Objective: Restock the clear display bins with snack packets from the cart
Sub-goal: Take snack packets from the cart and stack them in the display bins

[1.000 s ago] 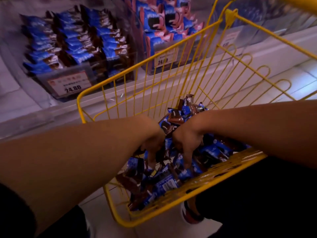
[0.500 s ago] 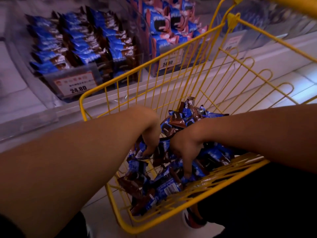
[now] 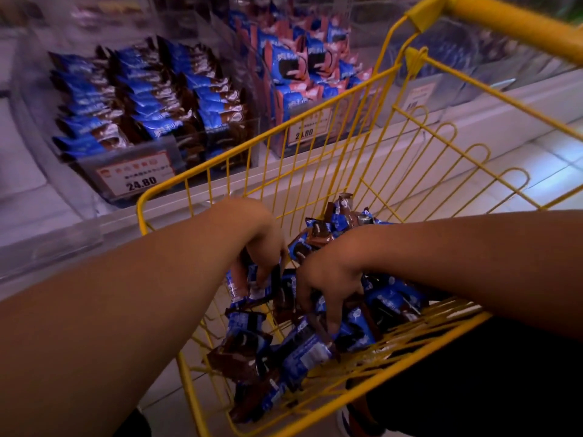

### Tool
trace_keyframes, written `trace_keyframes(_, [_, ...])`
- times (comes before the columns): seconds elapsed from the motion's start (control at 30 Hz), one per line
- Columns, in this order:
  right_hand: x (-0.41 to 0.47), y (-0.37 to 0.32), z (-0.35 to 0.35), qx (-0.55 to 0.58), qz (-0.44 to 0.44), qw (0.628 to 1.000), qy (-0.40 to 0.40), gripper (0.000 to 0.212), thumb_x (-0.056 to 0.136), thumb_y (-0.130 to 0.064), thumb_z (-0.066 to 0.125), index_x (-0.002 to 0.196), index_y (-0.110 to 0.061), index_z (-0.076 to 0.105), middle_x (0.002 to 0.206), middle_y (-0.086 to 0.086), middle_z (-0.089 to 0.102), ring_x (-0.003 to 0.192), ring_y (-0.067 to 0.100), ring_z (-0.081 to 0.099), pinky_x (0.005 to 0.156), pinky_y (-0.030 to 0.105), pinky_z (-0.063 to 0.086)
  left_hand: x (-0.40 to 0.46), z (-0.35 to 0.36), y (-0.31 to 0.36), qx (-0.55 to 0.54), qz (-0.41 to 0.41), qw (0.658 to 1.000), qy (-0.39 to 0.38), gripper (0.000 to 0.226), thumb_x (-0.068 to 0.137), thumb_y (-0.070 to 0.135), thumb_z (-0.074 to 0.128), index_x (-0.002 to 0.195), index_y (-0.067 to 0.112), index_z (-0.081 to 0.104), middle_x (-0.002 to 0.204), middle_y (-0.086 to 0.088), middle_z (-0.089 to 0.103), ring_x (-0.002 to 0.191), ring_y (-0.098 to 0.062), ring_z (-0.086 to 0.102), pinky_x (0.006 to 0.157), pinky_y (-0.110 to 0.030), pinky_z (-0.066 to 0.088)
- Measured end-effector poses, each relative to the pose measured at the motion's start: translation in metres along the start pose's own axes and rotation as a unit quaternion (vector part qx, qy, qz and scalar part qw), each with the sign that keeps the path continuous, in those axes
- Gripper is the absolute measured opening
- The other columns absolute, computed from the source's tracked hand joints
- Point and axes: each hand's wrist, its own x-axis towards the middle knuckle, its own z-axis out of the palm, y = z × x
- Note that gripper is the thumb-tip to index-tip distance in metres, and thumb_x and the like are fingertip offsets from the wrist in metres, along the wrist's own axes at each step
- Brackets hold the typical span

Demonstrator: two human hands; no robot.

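A yellow wire cart (image 3: 220, 160) holds a loose pile of blue-and-brown snack packets (image 3: 303, 353). Both my hands are down inside it. My left hand (image 3: 263, 247) grips a few packets (image 3: 252, 287) by their top edges, lifted slightly off the pile. My right hand (image 3: 328, 283) reaches into the middle of the pile with its fingers curled round packets there. Behind the cart, a clear display bin (image 3: 91, 197) on the low shelf holds rows of the same blue-and-brown packets (image 3: 148, 96).
A second clear bin (image 3: 315, 127) of blue-and-pink packets stands to the right, behind the cart's wire wall. Price tags (image 3: 138, 179) reading 24.80 front both bins. The cart handle (image 3: 511, 26) is at the upper right. White tiled floor and my shoe (image 3: 347, 417) lie below.
My left hand has closed on a few packets and raised them a little. My right hand has stayed dug into the pile. The view has tilted slightly.
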Motion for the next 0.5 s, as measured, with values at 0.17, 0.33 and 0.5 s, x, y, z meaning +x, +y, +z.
trace_keyframes(0.17, [-0.019,0.006,-0.019,0.093,0.013,0.994,0.057,0.055,0.085,-0.017,0.077,0.136,-0.015,0.057,0.143,0.003,0.045,0.122,0.037,0.054,0.092,0.045,0.056,-0.031,-0.008,-0.009,-0.033,0.094,0.99,0.096,0.042,0.082,-0.007,0.071,0.115,0.013,0.053,0.108,-0.017,0.062,0.075,-0.029,0.074,0.05,-0.028,0.057])
trace_keyframes(0.33, [-0.065,0.012,-0.042,0.155,0.012,0.976,0.153,0.037,0.083,-0.009,0.078,0.119,-0.014,0.07,0.096,-0.005,0.065,0.087,0.028,0.069,0.06,0.032,0.058,-0.09,-0.008,-0.045,-0.029,0.201,0.959,0.2,0.042,0.072,0.011,0.086,0.104,0.023,0.061,0.102,-0.001,0.071,0.087,-0.018,0.072,0.068,-0.032,0.059])
trace_keyframes(0.5, [-0.105,0.02,-0.046,0.211,-0.023,0.941,0.264,0.024,0.085,-0.007,0.075,0.104,-0.021,0.075,0.092,0.009,0.076,0.071,0.016,0.074,0.057,0.032,0.059,-0.096,0.012,-0.065,-0.231,0.309,0.887,0.253,0.033,0.079,0.002,0.078,0.105,0.019,0.064,0.095,-0.003,0.075,0.084,-0.021,0.074,0.068,-0.029,0.059])
